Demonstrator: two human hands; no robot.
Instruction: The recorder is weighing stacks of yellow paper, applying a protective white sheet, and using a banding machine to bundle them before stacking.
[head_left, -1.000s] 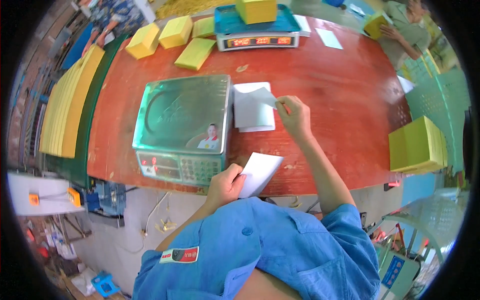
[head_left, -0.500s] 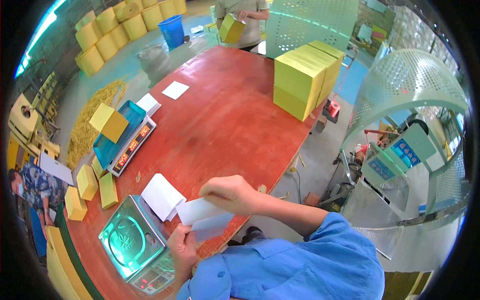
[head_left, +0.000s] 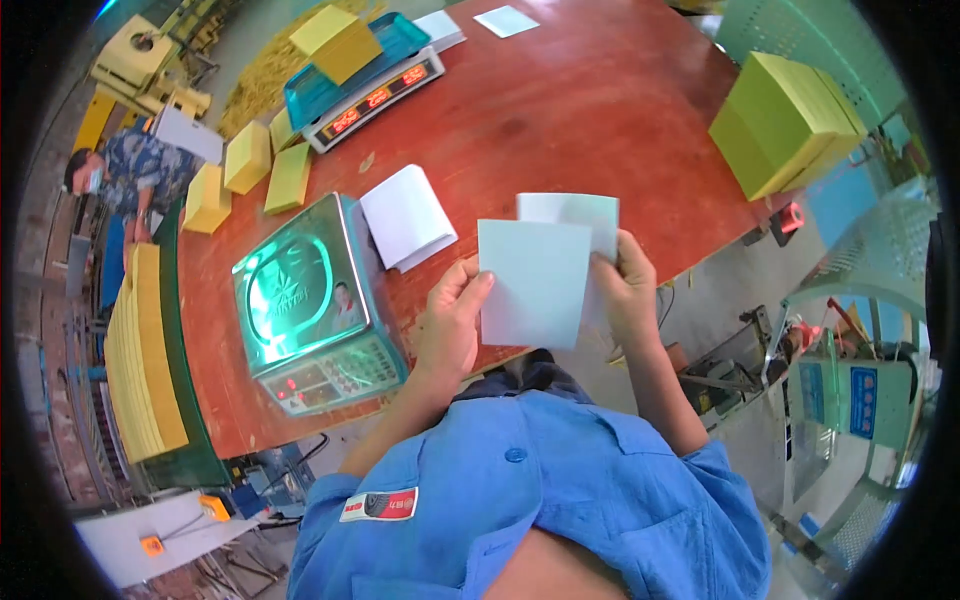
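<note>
Holding 2 pale paper sheets up over the near edge of the red table, both hands are busy at once. The left hand pinches the left edge of the front sheet between thumb and fingers, so it's clearly grasping, not loose. The right hand is closed on the right side of the back sheet, which peeks out above and to the right of the front one. The 2 sheets overlap, front one covering most of the other, and both are lifted off the tabletop, roughly facing the camera.

Just left of the left hand sits a steel-topped weighing scale with a red digit display on its near face, glowing greenish from a reflection. Right behind it, between the scale and the sheets, lies a small stack of white paper flat on the table.

Farther back there's a 2nd scale with a blue tray and a yellow block sitting on it. A few more yellow blocks lie along the left side of the table, and a big stack of yellow-green sheets sits near the right corner. A long pile of yellow sheets runs down the far left, and another person in a patterned shirt is over there too.
</note>
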